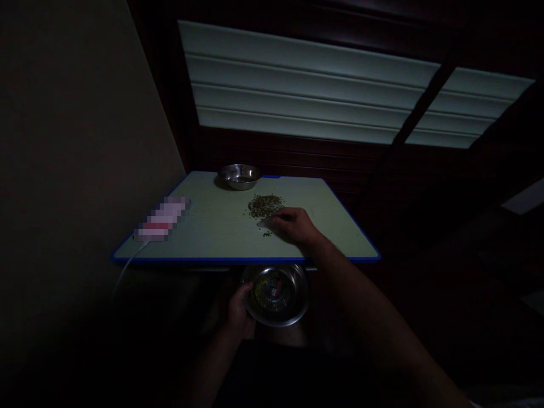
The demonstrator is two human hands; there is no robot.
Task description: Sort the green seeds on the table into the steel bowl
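A small pile of greenish grains (264, 204) lies on a pale green table (212, 232) with a blue rim. My right hand (293, 224) rests on the table just in front of the pile, fingers curled down onto a few grains by its fingertips. My left hand (239, 309) grips the left rim of a steel bowl (278, 294) held below the table's near edge; the bowl has some grains in it.
A second, smaller steel bowl (239, 175) stands at the table's far edge. A flat blurred-out object (162, 219) with a white cable (127, 266) lies at the table's left. A wall is at the left, dark shuttered windows behind. The room is dim.
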